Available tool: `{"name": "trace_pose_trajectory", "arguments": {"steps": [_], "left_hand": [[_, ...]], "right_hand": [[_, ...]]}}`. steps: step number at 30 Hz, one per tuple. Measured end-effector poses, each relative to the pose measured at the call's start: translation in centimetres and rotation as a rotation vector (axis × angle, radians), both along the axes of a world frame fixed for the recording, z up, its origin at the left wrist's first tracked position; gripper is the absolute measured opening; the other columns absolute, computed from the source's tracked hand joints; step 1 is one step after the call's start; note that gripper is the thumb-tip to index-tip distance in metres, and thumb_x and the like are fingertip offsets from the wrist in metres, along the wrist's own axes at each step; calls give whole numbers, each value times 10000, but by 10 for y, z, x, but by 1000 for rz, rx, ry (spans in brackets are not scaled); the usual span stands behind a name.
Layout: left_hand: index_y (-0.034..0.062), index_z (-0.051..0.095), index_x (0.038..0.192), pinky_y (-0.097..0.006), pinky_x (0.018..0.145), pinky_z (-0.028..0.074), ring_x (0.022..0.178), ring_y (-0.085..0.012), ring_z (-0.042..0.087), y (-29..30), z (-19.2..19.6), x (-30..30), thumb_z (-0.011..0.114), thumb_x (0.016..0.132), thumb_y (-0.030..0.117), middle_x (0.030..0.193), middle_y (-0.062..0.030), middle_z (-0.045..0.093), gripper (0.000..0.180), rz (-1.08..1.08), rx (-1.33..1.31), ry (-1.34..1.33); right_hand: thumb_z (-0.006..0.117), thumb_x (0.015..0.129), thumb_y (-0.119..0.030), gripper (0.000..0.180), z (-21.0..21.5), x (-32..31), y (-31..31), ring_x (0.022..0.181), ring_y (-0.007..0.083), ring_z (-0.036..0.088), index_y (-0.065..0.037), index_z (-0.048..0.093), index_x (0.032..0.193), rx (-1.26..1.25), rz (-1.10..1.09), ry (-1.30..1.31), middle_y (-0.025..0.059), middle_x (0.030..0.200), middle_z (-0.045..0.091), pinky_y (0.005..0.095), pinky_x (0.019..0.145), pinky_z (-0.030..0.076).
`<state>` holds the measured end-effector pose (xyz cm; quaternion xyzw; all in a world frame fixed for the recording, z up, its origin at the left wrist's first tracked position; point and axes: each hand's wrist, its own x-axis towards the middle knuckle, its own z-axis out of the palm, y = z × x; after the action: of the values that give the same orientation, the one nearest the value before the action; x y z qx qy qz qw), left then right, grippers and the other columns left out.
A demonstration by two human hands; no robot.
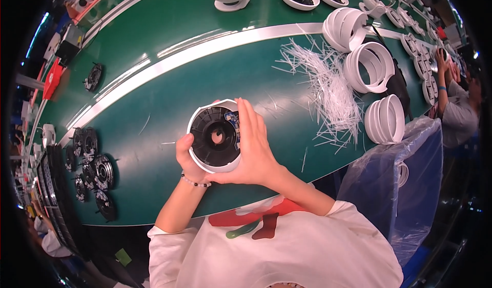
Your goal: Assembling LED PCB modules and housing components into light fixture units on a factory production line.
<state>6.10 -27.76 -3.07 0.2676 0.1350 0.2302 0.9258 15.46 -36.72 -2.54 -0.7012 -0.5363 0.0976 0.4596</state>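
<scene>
At the centre of the frame, both hands grasp a round white housing (214,135) that holds a black disc part with a central hole and a small blue circuit board at its upper right edge. The left hand (187,157) cups its lower left rim; the right hand (253,149) lies flat along its right side, fingers (246,118) extended upward. It is held just above the green worktop (154,108). White ring stacks (379,83) and a heap of thin white strips (328,88) lie at the upper right; black disc parts (92,170) lie at the left.

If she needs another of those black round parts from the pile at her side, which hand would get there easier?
Probably the left. The left hand only cups the rim of the white round housing, and the black round parts lie on its side of the green table. The right hand lies flat against the housing, farther away.
</scene>
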Motion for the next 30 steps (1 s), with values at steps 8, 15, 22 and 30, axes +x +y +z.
{"name": "trace_pose_trajectory", "arguments": {"steps": [8, 15, 22, 30], "left_hand": [[4, 382, 1198, -377, 915, 374, 1047, -261, 470, 9, 15, 43, 462, 702, 420, 1159, -155, 467, 653, -16, -4, 8], [19, 408, 1175, -444, 954, 333, 1107, -283, 431, 133, 1, 47, 346, 817, 262, 1198, -149, 445, 437, 386, -30, 273], [-6, 481, 1016, -388, 877, 408, 952, -267, 526, 256, -43, 120, 351, 814, 249, 1042, -153, 535, 350, 560, 124, 258], [12, 550, 1013, -334, 828, 415, 917, -219, 549, 351, -38, 93, 606, 746, 221, 970, -119, 580, 343, 803, 1081, 868]], "right_hand": [[758, 470, -495, 1223, 0, 27, -6, 1220, 438, 132, 41, 37, 1300, 119, -81, 38, 268, 1324, 114, 494, 985, 142], [720, 578, -154, 502, 51, 129, -94, 1005, 315, 451, -22, 530, 1024, 305, -775, -390, 163, 1097, 485, 390, 880, 337], [603, 708, -233, 273, 19, 173, -174, 765, 330, 569, -4, 619, 857, -298, -1253, -314, 184, 811, 598, 377, 699, 431], [594, 755, -176, 226, 31, 156, -156, 738, 330, 561, 22, 600, 863, -81, -1384, -402, 196, 815, 599, 376, 638, 418]]}}
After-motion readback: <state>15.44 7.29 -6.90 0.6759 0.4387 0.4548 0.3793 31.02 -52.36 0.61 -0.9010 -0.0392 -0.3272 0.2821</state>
